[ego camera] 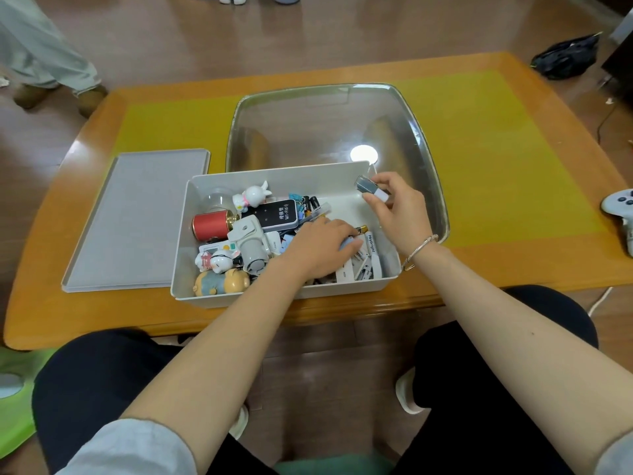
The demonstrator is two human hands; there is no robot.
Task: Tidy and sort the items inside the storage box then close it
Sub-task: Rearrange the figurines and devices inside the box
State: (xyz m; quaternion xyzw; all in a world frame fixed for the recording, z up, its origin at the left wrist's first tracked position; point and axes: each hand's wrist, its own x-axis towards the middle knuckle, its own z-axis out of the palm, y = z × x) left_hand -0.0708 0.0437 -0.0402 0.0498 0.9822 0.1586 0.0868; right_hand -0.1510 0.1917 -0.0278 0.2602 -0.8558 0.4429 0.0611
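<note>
A small grey-and-white bottle [371, 190] is pinched by the right hand [399, 207] above the storage box [284, 180]'s far right corner, its long axis lying level, cap end pointing away-left; a pale item inside is gripped by the left hand [322, 248].

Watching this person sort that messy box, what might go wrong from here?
The right hand pinches a small grey-capped item above the storage box's far corner; it could slip and fall outside. The left hand digs among loose batteries, perhaps toppling the rabbit figurine. Tall items like the red can might stop the lid closing.
</note>
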